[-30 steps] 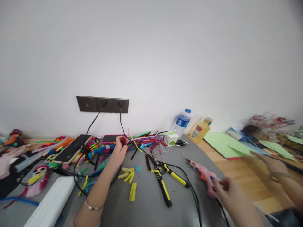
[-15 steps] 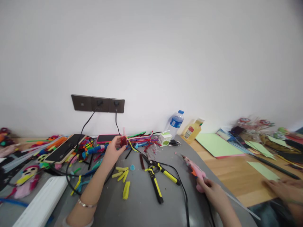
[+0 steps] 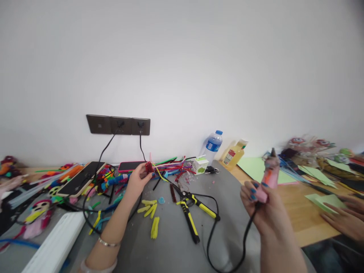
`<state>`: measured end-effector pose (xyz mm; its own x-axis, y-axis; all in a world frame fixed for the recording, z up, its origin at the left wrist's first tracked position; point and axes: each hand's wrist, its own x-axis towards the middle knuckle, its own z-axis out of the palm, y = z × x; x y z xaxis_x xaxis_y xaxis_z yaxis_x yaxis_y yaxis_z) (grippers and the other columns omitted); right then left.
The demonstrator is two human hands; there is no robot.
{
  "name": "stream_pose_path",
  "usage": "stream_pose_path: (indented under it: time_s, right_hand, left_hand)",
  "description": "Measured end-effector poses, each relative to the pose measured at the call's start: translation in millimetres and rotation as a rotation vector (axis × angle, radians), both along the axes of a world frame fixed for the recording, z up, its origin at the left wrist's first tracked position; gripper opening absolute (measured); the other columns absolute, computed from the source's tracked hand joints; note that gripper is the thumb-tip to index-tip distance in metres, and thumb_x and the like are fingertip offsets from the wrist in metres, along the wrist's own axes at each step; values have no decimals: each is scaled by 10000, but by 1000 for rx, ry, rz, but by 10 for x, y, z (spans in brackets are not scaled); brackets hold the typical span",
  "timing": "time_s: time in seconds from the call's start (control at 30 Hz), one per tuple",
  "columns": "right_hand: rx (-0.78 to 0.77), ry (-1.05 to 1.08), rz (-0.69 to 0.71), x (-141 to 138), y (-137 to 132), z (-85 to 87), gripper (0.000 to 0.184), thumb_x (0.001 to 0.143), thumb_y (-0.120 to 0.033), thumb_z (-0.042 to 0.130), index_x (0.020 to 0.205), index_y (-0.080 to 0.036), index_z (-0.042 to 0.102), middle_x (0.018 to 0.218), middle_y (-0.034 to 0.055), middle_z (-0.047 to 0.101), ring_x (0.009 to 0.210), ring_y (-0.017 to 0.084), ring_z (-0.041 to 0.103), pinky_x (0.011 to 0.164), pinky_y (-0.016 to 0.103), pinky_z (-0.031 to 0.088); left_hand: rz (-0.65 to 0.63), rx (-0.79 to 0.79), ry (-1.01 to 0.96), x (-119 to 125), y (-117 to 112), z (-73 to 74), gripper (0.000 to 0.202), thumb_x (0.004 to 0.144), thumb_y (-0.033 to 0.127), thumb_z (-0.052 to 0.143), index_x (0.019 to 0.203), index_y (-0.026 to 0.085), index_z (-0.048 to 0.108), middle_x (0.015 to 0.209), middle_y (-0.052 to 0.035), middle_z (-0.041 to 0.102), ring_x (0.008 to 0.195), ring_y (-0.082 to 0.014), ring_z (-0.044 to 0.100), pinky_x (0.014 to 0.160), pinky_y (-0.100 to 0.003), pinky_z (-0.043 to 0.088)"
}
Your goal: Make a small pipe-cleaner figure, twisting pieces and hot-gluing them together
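Observation:
My left hand (image 3: 139,179) pinches a small dark red fuzzy piece (image 3: 149,167), seemingly of pipe cleaner, above the heap at the back of the grey table. My right hand (image 3: 263,203) is closed round the handle of a pink hot glue gun (image 3: 270,178), raised with its nozzle pointing up; a black cord hangs from its base. Between the hands lie wire strippers (image 3: 187,201) with black and yellow handles, spread apart. Several short yellow fuzzy pieces (image 3: 150,208) and a small blue disc (image 3: 161,200) rest nearer me. A brown strip (image 3: 173,193) lies beside the strippers.
Behind are pipe cleaners (image 3: 170,165), a small white-green box (image 3: 200,165), a water bottle (image 3: 214,146) and a yellow bottle (image 3: 235,153). Phones (image 3: 82,179) and a white power strip (image 3: 57,242) lie left. At right, another person's hands (image 3: 345,216) handle green paper (image 3: 324,203).
My right hand has lifted the glue gun off the table and turned its nozzle upward. My left hand stays almost in place with the red piece. The other person's hands have shifted onto green paper.

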<state>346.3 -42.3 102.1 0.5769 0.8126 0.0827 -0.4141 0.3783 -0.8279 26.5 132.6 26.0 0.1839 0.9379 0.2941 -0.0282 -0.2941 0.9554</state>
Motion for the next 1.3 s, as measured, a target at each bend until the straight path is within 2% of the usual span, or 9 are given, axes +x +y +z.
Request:
stream_pose_path:
  time_s: [0.1, 0.17, 0.3, 0.4, 0.57, 0.67, 0.87, 1.0, 1.3]
  right_hand:
    - [89, 26, -93, -320, 352, 229, 251, 649, -303, 772, 767, -188, 583, 671, -34, 558, 501, 61, 480, 431, 158, 428]
    - [107, -43, -58, -614, 583, 271, 323, 660, -289, 776, 936, -196, 634, 706, -32, 586, 548, 74, 507, 478, 173, 443]
    - [56, -190, 245, -1189, 971, 102, 360, 727, -323, 758, 1042, -182, 654, 644, -48, 520, 528, 81, 433, 435, 184, 345]
    - [84, -93, 451, -1406, 1172, -147, 348, 801, -422, 692, 1048, -179, 655, 632, -50, 458, 526, 85, 404, 450, 198, 346]
    - [84, 36, 639, -1327, 1326, -504, 289, 817, -443, 678, 924, -176, 651, 550, -70, 399, 442, 74, 340, 397, 189, 283]
    - [118, -2, 649, -1238, 1332, -607, 267, 859, -429, 637, 925, -170, 647, 502, -78, 397, 395, 72, 297, 378, 194, 252]
    - [95, -163, 626, -1249, 1311, -709, 349, 862, -519, 590, 880, -171, 610, 422, -102, 376, 325, 66, 275, 359, 200, 211]
    - [45, -368, 614, -1294, 1299, -794, 424, 873, -590, 535, 880, -168, 587, 395, -103, 391, 312, 79, 309, 354, 206, 225]
    - [53, -808, 531, -1343, 1201, -749, 489, 906, -613, 441, 816, -155, 586, 405, -65, 420, 348, 85, 321, 397, 232, 247]
  left_hand:
    - [-19, -47, 11, 0, -25, 47, 431, 677, 361, 728, 1031, 129, 649, 1055, -144, 748, 967, -290, 712, 797, -399, 591]
    - [-26, -97, 10, 3, -50, 95, 438, 658, 380, 744, 1005, 124, 668, 1009, -134, 761, 861, -281, 730, 663, -353, 602]
    - [-13, -146, -1, 8, -83, 160, 454, 626, 368, 783, 1000, 125, 696, 977, -114, 773, 754, -240, 731, 602, -295, 579]
    - [-12, -216, -40, 7, -86, 150, 479, 625, 408, 796, 993, 114, 706, 944, -121, 777, 774, -239, 729, 565, -258, 558]
    - [-51, -365, -106, 8, -87, 99, 566, 709, 482, 739, 1145, 136, 638, 998, -121, 764, 764, -222, 734, 563, -261, 568]
    - [-52, -314, -74, 4, -75, 74, 514, 744, 431, 707, 1164, 148, 615, 1127, -131, 729, 881, -242, 722, 562, -263, 576]
    - [111, 28, 109, -69, -12, 47, 294, 711, 224, 678, 1000, 169, 660, 1016, -77, 743, 957, -231, 697, 811, -333, 576]
    - [239, 153, 196, -133, 5, 63, 267, 745, 208, 635, 1007, 205, 680, 1019, -56, 739, 965, -230, 688, 844, -358, 568]
    - [235, 135, 148, -144, 39, 21, 292, 760, 208, 606, 1040, 186, 687, 1078, -77, 733, 989, -228, 689, 899, -369, 559]
